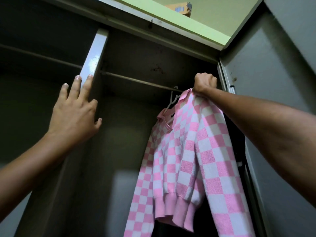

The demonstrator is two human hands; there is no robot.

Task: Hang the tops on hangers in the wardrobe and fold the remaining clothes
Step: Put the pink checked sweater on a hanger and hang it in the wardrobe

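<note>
View looks up into a grey metal wardrobe (130,53) w/ door open at right. Pink-and-white checkered knit sweater (188,151) hangs on a white plastic hanger (171,100), whose hook sits at the horizontal metal rod (140,82) in the right compartment, near the rod's right end; can't tell if hook is fully over the rod. Right hand (204,82) is raised beside the rod, fist closed tight on the sweater's upper shoulder/collar fabric, pulling that part up above the hanger. Sweater body + sleeves drape straight down, ribbed pink hem at bottom. Dark garment (237,137) hangs just behind the sweater, by the right wall. Left hand (75,112) is open, fingers spread, resting flat against the grey vertical divider panel (94,55) btwn left and right compartments, holding nothing. Brown cardboard box (181,7) sits on top of the wardrobe.
</note>
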